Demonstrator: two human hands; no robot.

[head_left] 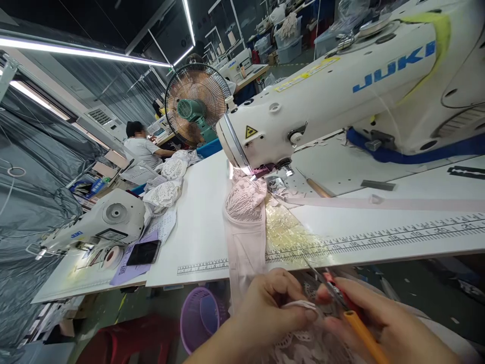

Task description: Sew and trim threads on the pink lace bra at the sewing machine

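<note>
Pinched between thumb and forefinger, our left hand [265, 311] has a closed grip on a narrow white strap [301, 305] at the lower middle of the frame, just below the counter [197, 222] edge. Our right hand [382, 328] is wrapped shut around the thread snips [341, 301], whose orange and red handle runs back toward the lower right while the thin blades point up and left, their tips close above the strap. Whether the blades touch it we cannot tell.

To do this trim well, we judge that the left hand should hold the strap taut and flat, so the blades meet only the loose thread or surplus end and not the pink lace garment [244, 217], which hangs from the sewing machine [341, 96] needle area at frame centre down over the counter edge into our lap. We should keep the blade tips clear of the left fingertips, which sit just beside them. A short, single snip near the stitching looks safer than a long cut.

A purple basket [200, 316] sits below, at lower centre-left.
</note>
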